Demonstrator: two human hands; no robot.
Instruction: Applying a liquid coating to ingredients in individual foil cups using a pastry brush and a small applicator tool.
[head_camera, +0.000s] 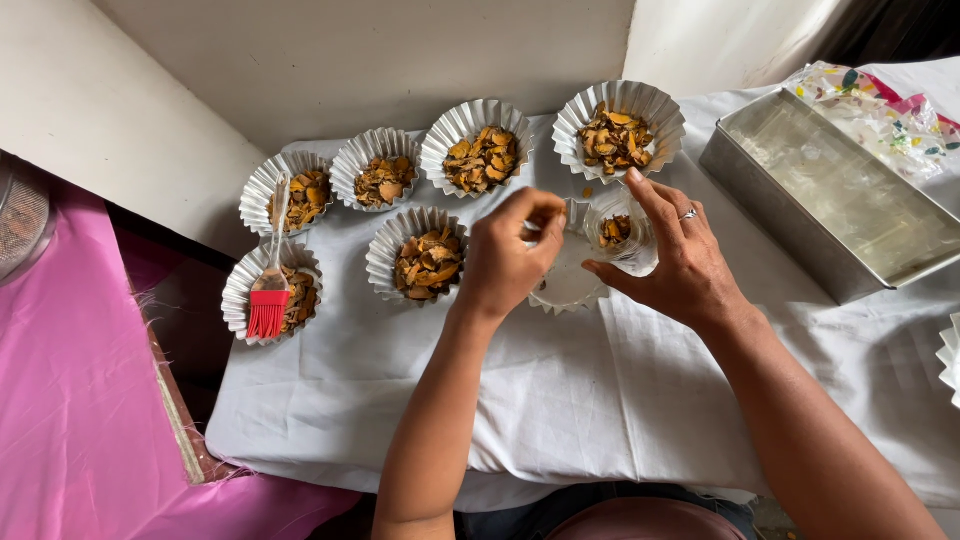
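Right hand (680, 265) pinches a small clear cup (622, 235) of orange-brown pieces at 12 o'clock over an empty fluted foil cup (565, 285), left hand (505, 255) fingertips pinched together beside it; risk: tilted cup slips, scattering pieces onto the white tabletop cloth (560, 390).

One package only: crinkled clear plastic wrapper (880, 110) with multicoloured patches, lying flat, well to the right of the fingers (640, 190), behind a metal tin (780, 215).

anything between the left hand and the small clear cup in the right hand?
Head view: only the white fluted mould lies between the left hand and the clear cup in the right hand; it looks empty.
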